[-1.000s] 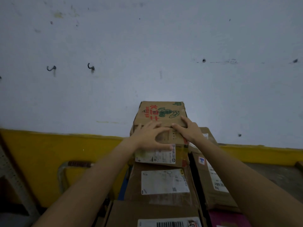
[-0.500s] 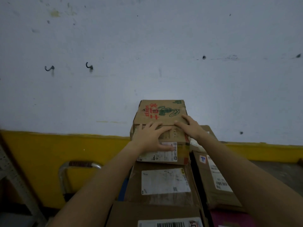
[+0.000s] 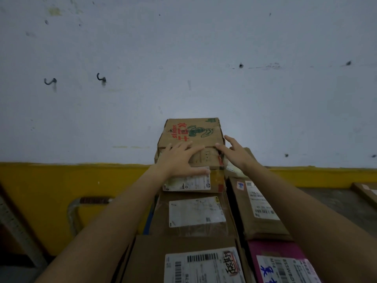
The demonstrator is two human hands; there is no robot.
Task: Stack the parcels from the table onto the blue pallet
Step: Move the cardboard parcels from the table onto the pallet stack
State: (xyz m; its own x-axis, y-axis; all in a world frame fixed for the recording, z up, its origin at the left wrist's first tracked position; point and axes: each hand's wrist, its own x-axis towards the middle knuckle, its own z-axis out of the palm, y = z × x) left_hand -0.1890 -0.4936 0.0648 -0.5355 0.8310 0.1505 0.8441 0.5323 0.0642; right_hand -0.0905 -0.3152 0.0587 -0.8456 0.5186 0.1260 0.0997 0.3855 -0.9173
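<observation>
A brown parcel with red and green print (image 3: 191, 133) sits on top of the stack against the wall. My left hand (image 3: 179, 160) lies flat with spread fingers on its near front face and on the labelled parcel (image 3: 195, 181) below it. My right hand (image 3: 234, 152) touches the printed parcel's right front corner with straight fingers. Below lie more cardboard parcels with white labels (image 3: 195, 215), (image 3: 183, 260). A sliver of the blue pallet (image 3: 150, 219) shows left of the stack.
A second column of parcels (image 3: 257, 207) stands to the right, with a magenta parcel (image 3: 281, 260) at the bottom. A metal handle (image 3: 89, 203) is at the left before the yellow wall band. Another box edge (image 3: 367, 193) lies far right. Two hooks (image 3: 101, 77) stick out of the wall.
Both hands have stayed on the printed top parcel. My right hand's fingers have straightened and shifted slightly to its right corner.
</observation>
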